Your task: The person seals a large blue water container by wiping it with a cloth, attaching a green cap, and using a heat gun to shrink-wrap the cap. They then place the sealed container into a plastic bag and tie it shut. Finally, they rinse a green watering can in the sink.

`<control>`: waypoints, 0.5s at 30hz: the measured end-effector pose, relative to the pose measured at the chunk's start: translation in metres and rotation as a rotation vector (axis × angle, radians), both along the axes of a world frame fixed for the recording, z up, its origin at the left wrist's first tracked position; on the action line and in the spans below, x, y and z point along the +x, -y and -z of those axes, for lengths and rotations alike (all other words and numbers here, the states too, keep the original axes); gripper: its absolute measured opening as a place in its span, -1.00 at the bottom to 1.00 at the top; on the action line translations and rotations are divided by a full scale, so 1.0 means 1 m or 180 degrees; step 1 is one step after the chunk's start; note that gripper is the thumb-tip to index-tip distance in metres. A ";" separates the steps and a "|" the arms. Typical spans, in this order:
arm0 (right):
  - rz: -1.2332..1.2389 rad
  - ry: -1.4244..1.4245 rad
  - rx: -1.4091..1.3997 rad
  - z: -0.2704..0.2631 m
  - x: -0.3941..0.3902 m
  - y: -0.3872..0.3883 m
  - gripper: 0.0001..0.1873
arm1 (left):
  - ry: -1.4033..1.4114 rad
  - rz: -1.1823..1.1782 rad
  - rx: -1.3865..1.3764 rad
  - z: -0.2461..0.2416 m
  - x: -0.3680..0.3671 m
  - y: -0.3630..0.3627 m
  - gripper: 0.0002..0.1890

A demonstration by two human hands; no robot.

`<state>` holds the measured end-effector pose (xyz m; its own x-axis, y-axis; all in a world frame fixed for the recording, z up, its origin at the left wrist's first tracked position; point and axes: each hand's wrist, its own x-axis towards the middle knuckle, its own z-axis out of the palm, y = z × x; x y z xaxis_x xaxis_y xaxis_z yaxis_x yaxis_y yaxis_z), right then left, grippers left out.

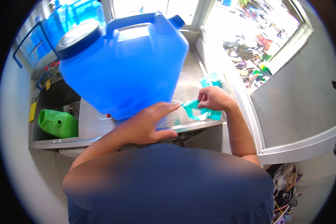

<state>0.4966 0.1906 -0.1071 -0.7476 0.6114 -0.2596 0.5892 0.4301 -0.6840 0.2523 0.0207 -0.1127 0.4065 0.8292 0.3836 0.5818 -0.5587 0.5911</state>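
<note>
A large blue plastic water jug (pixel 128 70) with a dark-rimmed round cap and a top handle stands on a steel counter (pixel 89 123), tilted in this view. My left hand (pixel 154 120), fingers spread, is at the lower right side of the jug; whether its palm touches the jug cannot be told. At the right, my right hand (pixel 212 98) has its fingers curled and its thumb and fingertips pinching a teal plastic strip or wrapper (pixel 193 109). More teal plastic (pixel 212 79) lies on the counter just beyond that hand.
A green plastic jerrycan (pixel 58 124) lies in the steel sink at left, below taps with red handles (pixel 51 65). Further blue bottles (pixel 81 11) stand at the upper left. A window frame and low wall (pixel 240 92) bound the right side. Mixed items lie outside it.
</note>
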 end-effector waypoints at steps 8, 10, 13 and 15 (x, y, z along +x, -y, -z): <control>-0.1102 -0.1120 0.0033 -0.116 -0.094 0.080 -0.70 | 0.1740 -0.0059 -0.0785 -0.034 -0.042 0.033 -0.14; -0.1054 -0.1308 -0.0594 -0.137 -0.118 0.087 -0.61 | 0.1021 -0.0320 -0.0404 -0.048 -0.074 0.047 -0.36; -0.1409 -0.0482 -0.0515 -0.179 -0.142 0.084 -0.54 | 0.0653 -0.0705 0.0875 -0.080 -0.121 0.054 -0.77; -0.1671 -0.0256 -0.0426 -0.200 -0.166 0.077 -0.55 | 0.0277 -0.0972 0.1818 -0.118 -0.161 0.046 -0.84</control>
